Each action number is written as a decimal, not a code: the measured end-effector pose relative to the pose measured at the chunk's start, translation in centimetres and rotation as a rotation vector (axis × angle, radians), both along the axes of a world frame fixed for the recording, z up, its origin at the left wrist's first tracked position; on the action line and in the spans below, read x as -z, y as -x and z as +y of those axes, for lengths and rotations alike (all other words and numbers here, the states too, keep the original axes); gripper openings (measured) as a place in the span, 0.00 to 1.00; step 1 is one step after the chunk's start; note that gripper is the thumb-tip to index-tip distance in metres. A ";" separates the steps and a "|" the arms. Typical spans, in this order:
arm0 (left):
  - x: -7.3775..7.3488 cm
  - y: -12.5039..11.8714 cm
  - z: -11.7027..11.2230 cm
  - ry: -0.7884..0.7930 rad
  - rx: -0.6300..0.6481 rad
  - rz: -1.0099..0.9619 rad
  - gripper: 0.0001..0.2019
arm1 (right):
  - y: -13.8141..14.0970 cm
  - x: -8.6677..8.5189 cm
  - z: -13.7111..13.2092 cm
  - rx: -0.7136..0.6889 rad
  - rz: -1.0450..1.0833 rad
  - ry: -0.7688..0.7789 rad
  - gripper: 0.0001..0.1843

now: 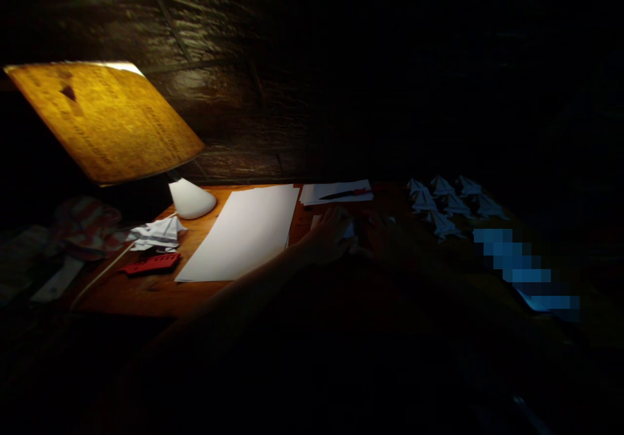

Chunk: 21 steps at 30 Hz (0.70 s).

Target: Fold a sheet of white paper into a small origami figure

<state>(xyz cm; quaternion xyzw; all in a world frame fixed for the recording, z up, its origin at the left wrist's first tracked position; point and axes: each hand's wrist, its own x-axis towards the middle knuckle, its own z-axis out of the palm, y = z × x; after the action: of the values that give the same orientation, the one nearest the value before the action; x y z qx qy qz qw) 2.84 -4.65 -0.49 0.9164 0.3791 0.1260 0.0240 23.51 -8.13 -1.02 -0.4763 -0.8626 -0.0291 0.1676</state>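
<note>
In the dim middle of the desk, my left hand (332,235) has its fingers bent down on a small piece of white paper (349,229). My right hand (377,235), darker still, meets the same paper from the other side with its fingers curled. Much of the paper is covered by the hands and lost in shadow, so its folds cannot be made out. Just behind the hands, a knife (344,194) with a dark blade and red handle lies on a small stack of paper (309,193).
Large white sheets (244,233) lie to the left. A lit lamp (112,123) stands beyond a crumpled folded paper (158,235) and a red object (151,264). Several folded paper figures (448,202) sit at right, near a blue-lit, pixelated screen (526,269). A wall rises behind.
</note>
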 end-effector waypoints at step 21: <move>0.3 -0.4 -0.4 -0.025 -0.050 0.082 0.25 | 0.4 0.4 0.1 0.091 -0.013 0.019 0.35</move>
<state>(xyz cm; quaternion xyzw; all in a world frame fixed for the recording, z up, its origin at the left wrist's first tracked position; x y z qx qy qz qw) 3.23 -5.07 -0.78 0.9112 0.4011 0.0937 -0.0061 23.12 -8.03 -1.38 -0.5165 -0.8414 -0.0314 0.1560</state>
